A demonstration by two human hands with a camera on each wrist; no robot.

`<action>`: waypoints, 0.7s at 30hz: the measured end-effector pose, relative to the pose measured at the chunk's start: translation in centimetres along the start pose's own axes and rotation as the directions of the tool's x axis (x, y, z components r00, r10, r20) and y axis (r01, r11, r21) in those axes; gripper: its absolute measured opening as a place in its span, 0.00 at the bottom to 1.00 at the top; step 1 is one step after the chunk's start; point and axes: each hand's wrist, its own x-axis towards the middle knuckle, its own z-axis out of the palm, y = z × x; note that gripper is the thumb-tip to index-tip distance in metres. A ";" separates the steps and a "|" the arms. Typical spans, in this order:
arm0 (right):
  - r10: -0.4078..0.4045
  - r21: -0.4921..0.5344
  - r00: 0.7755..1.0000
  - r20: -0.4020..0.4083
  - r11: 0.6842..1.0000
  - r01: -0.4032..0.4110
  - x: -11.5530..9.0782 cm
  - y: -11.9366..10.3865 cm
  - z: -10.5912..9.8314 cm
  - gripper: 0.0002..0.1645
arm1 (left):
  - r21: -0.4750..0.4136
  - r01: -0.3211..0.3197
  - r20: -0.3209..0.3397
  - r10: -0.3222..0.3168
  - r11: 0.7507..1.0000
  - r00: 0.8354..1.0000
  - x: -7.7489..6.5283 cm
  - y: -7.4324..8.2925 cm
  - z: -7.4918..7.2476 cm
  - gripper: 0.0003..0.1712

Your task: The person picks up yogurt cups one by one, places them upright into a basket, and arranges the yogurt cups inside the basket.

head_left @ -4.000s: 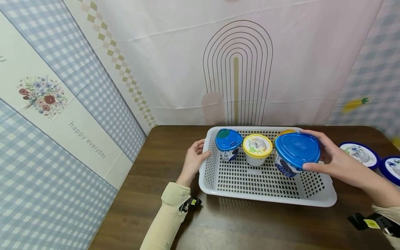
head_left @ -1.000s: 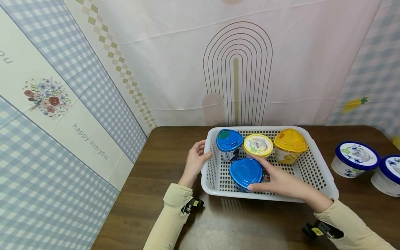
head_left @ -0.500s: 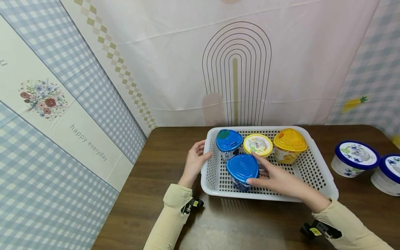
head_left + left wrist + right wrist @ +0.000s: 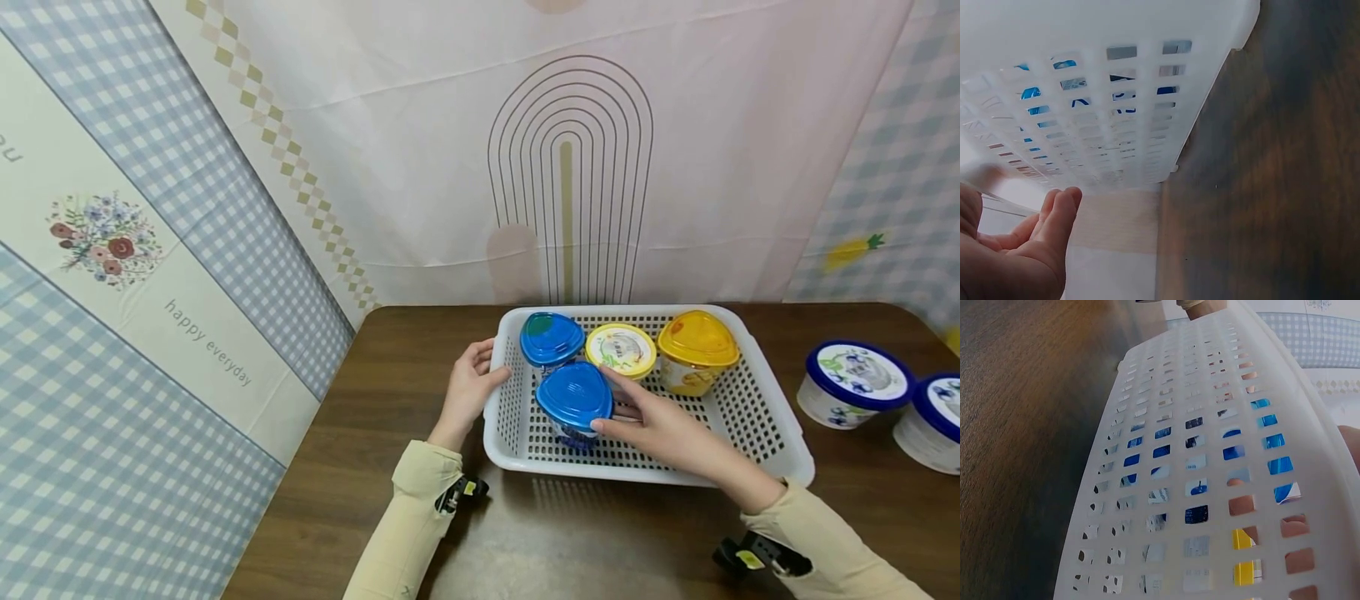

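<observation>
blue cup (image 4: 575, 396) in right grip (image 4: 660, 427); second cup (image 4: 551, 337), yellow-rimmed tub (image 4: 621, 350) behind

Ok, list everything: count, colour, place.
Table: one, brown, underneath
Basket: one, white, on table
Blue cups: two, blue, basket left
Round tub: one, yellow and white, basket back middle
Yellow cup: one, yellow, basket back right
Navy tubs: two, white and navy, table right
Backdrop: one, pale pink, behind
Gingham: count unclear, blue and white, sides
Wrist cameras: two, black, wrists
Sleeves: two, cream, forearms
Left hand: one, bare, basket's left rim
Right hand: one, bare, holding front blue cup
</observation>
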 end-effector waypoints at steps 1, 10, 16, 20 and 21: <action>-0.002 -0.004 1.000 -0.005 1.000 0.002 0.0 0.0 0.0 0.51 | 0.000 0.001 -0.002 -0.001 1.000 1.000 0.2 -0.4 0.0 0.30; -0.023 -0.049 0.999 -0.030 0.999 0.021 0.3 0.1 0.2 0.47 | 0.033 -0.019 -0.029 0.020 0.999 0.999 1.0 -2.0 0.1 0.28; -0.019 -0.060 0.999 -0.032 0.998 0.017 0.2 0.2 0.2 0.47 | 0.049 -0.009 -0.025 0.010 0.999 1.000 1.0 -1.9 0.0 0.28; -0.014 -0.054 0.999 -0.032 0.998 0.012 0.2 0.2 0.2 0.47 | 0.053 0.002 -0.024 -0.001 0.999 1.000 1.0 -1.9 0.0 0.29; -0.013 -0.052 0.999 -0.033 0.999 0.011 0.2 0.2 0.2 0.47 | 0.053 0.004 -0.024 -0.002 0.999 1.000 1.0 -1.9 0.0 0.29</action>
